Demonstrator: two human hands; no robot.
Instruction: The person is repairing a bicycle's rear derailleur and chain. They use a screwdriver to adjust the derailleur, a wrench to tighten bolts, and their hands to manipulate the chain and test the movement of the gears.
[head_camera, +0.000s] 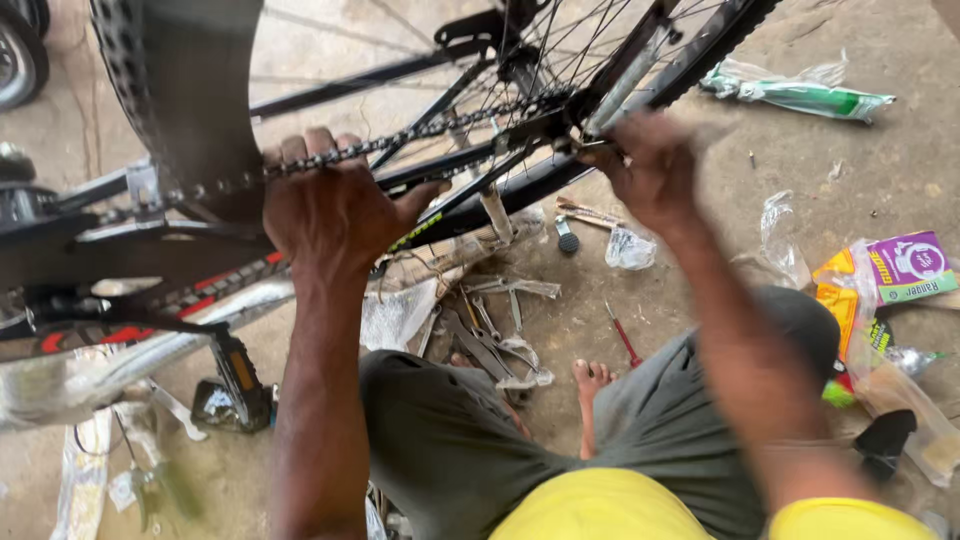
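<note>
Head view, left hand gripping chain, running left-right

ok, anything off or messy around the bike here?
The floor is messy: grey metal wrenches, a red-handled screwdriver and torn clear plastic wrappers lie scattered on the concrete. The left hand grips the black bicycle frame beside the chain; the right hand is motion-blurred at the rear hub.

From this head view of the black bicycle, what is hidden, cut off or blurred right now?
- Right hand at the rear wheel hub: motion-blurred, so whatever it holds is unreadable.
- Left hand on the silver drive chain: its fingertips wrap out of sight over the chain.
- Rear wheel: rim and tyre cut off by the top edge.
- Grey metal spanners on the concrete floor: partly covered by clear plastic wrap.
</note>
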